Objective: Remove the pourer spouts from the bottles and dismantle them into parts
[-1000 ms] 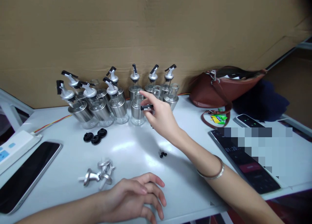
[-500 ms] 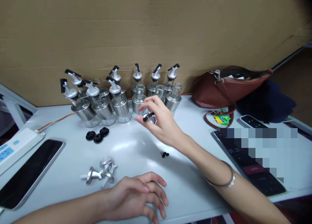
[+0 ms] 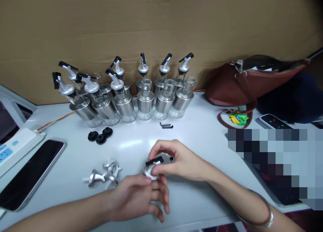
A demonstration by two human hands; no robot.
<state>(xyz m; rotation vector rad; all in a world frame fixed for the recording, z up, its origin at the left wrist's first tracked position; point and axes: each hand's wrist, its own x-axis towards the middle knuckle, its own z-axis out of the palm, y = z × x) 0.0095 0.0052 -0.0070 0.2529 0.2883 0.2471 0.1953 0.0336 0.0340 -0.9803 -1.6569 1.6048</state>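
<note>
The right hand has come down from beside the bottles to the left hand, bringing the pourer with it. The right hand pinches the pourer between thumb and fingers, its black lever uppermost. The left hand is partly spread, fingers loosely curled, its thumb at the pourer's rim; whether it grips cannot be told. The pourer is above the front of the table, right of the silver spouts. Three black stoppers lie behind the spouts, and small black levers lie before the bottles.
</note>
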